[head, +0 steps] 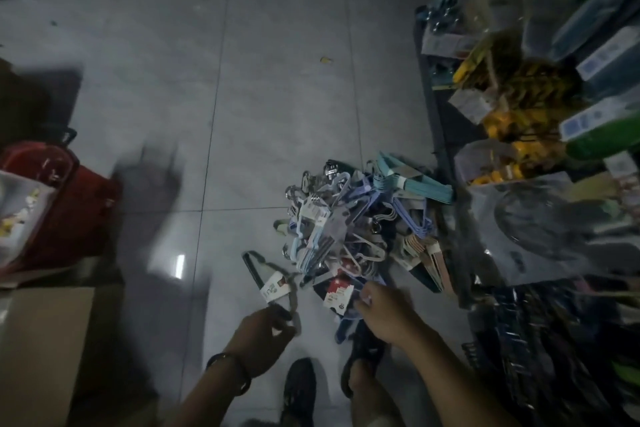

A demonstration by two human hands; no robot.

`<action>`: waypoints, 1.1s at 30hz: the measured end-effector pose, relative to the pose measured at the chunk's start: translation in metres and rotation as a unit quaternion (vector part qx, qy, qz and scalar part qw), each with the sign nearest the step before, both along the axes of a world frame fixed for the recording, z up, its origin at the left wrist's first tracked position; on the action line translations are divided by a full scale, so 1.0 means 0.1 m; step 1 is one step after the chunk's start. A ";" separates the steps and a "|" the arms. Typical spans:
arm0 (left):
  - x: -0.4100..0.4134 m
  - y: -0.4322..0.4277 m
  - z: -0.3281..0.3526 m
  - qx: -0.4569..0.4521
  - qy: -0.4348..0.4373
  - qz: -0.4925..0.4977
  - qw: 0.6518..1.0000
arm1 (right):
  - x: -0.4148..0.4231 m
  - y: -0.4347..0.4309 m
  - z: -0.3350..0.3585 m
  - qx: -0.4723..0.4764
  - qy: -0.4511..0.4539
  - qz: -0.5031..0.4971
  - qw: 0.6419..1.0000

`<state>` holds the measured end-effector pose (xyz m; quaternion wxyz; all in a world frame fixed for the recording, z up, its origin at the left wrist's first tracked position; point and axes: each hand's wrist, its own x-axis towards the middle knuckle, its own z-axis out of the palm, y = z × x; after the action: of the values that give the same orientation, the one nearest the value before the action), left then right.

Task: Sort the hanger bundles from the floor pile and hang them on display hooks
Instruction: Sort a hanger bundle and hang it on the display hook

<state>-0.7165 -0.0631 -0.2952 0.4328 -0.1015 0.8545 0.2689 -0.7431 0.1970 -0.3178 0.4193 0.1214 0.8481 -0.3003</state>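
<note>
Lying on glossy grey tiles (277, 97), hanger bundles (346, 229) sit beside shelves (429, 90).

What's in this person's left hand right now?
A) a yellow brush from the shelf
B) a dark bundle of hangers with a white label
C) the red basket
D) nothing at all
B: the left hand grips a dark hanger bundle by its lower end, white label band showing, beside the floor pile; the right hand pinches a red-labelled bundle.
</note>
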 end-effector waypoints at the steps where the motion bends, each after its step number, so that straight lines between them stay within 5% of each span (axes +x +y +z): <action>1: -0.13 0.03 -0.23 0.001 -0.002 0.015 1.000 | -0.14 -0.01 -0.25 0.002 -0.001 0.019 1.000; 5: -0.70 0.15 -1.33 -0.012 -0.027 0.073 0.997 | -0.59 -0.06 -1.37 0.015 -0.033 0.086 0.996; 16: -1.57 0.38 -3.69 -0.074 0.016 0.188 0.979 | -1.18 -0.42 -3.32 -0.071 -0.044 -0.182 0.980; 22: -1.52 0.54 -3.89 -0.106 0.084 0.165 0.977 | -1.40 -0.59 -3.70 -0.134 -0.068 -0.362 0.920; 27: -1.60 0.54 -3.79 0.014 0.027 0.240 0.970 | -1.50 -0.78 -3.76 -0.229 -0.031 -0.498 0.836; 33: -1.81 0.54 -3.43 0.100 -0.046 0.247 0.963 | -1.34 -0.89 -3.48 -0.175 0.080 -0.452 0.871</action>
<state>-0.8979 -0.0091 -0.6381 0.4000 -0.2783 0.7506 0.4464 -0.8767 0.1079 -0.6660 0.1825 0.3915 0.6646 -0.6096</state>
